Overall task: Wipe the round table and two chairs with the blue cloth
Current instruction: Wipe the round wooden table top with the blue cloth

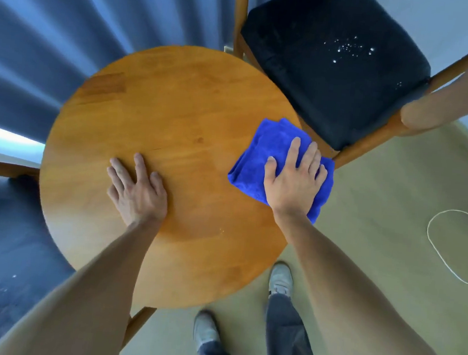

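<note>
A round wooden table fills the middle of the view. A folded blue cloth lies at its right edge, partly hanging over the rim. My right hand presses flat on the cloth with straight fingers. Resting flat on the bare tabletop is my left hand, left of the cloth with its fingers spread. One chair with a black seat cushion stands at the upper right, white crumbs scattered on it. A second dark-cushioned chair at the lower left also carries white specks.
Blue curtains hang behind the table. My two feet in grey shoes stand on the pale floor just below the table. A thin white cord loop lies on the floor at the right. The right chair's wooden armrest juts toward me.
</note>
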